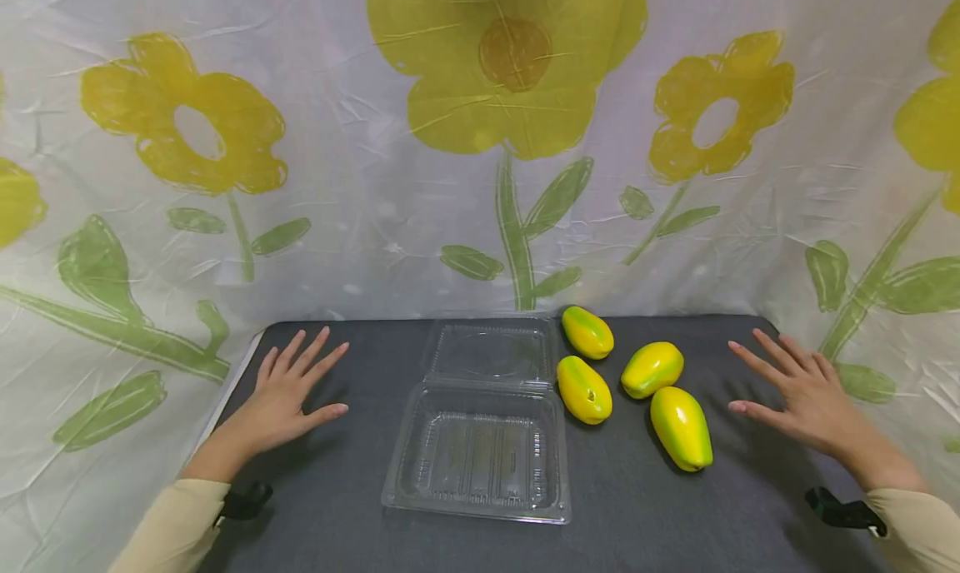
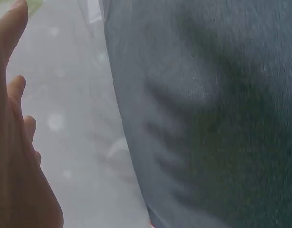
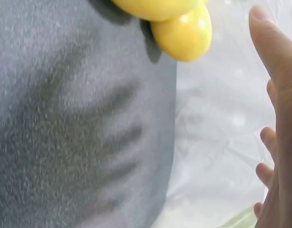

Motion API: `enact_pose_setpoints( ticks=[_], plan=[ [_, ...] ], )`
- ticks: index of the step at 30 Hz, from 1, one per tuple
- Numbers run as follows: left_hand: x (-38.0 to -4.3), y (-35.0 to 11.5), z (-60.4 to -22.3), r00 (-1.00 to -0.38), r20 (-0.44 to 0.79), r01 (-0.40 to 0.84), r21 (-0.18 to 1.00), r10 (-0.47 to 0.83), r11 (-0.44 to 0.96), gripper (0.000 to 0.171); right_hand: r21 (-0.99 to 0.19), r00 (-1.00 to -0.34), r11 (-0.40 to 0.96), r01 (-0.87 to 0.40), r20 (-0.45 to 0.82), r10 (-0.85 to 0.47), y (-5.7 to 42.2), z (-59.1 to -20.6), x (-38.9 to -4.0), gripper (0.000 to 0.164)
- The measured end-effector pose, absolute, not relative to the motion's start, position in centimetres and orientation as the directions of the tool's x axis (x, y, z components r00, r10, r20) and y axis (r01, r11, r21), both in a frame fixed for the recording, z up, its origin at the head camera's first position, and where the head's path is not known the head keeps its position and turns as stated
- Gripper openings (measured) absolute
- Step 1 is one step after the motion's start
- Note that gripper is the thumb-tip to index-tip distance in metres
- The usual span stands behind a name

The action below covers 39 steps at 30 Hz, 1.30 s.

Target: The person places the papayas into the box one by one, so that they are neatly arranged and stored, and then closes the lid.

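My left hand [image 1: 285,402] hovers over the left side of the table, fingers spread and straight, holding nothing. Over the right side, my right hand [image 1: 806,402] is likewise spread, with nothing in it. Between them lies a clear plastic clamshell box [image 1: 480,510], its lid folded back flat behind the base. Several yellow-green papayas sit right of the box: one beside the lid [image 1: 588,333], one by the base's corner [image 1: 584,390], and two closer to my right hand [image 1: 652,370] [image 1: 681,429]. The right wrist view shows yellow papayas [image 3: 183,35] beyond the thumb.
The dark grey tabletop [image 1: 330,506] ends at a back edge against a white curtain [image 1: 337,181] printed with yellow flowers. The curtain also hangs close on both sides. Black straps [image 1: 243,501] are worn at both wrists.
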<state>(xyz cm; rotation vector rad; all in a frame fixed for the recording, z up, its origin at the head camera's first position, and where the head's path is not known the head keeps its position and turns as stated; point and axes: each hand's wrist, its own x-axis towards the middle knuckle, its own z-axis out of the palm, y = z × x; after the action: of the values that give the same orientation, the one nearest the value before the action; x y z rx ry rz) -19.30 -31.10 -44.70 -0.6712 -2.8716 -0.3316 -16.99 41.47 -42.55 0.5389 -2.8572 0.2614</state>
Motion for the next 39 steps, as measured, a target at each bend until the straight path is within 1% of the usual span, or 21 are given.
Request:
enact_pose_setpoints(
  ticks=[5,11,17,22,29,33,39],
  plan=[
    [-18.9,-29.6,-44.8,-0.860,0.236,0.491,0.148,0.452,0.858,0.090,-0.143,-0.904,0.907,-0.395,0.234,-0.357,40.1,-42.4,-16.8,0.088],
    [-18.4,-27.9,-44.6,-0.844,0.214,0.526,0.144,0.492,0.839,0.092,-0.142,-0.869,0.875,-0.463,0.268,-0.417,38.1,-42.4,-17.0,0.088],
    [-17.7,-26.5,-44.6,-0.826,0.205,0.556,0.140,0.526,0.819,0.092,-0.129,-0.847,0.855,-0.502,0.272,-0.457,35.9,-42.3,-17.4,0.086],
    [-17.1,-25.6,-44.8,-0.814,0.206,0.574,0.143,0.543,0.806,0.094,-0.140,-0.844,0.849,-0.510,0.271,-0.463,34.4,-42.2,-17.6,0.086],
    [-16.5,-25.0,-45.2,-0.801,0.208,0.593,0.146,0.562,0.792,0.094,-0.161,-0.829,0.832,-0.531,0.304,-0.470,32.4,-42.1,-18.2,0.088],
    [-16.1,-24.7,-45.4,-0.791,0.210,0.608,0.159,0.575,0.778,0.094,-0.191,-0.842,0.836,-0.514,0.301,-0.448,31.2,-42.1,-18.2,0.089],
    [-15.5,-24.2,-45.8,-0.780,0.198,0.625,0.193,0.594,0.756,0.094,-0.289,-0.886,0.847,-0.447,0.275,-0.374,29.0,-42.2,-18.1,0.089]
  ],
)
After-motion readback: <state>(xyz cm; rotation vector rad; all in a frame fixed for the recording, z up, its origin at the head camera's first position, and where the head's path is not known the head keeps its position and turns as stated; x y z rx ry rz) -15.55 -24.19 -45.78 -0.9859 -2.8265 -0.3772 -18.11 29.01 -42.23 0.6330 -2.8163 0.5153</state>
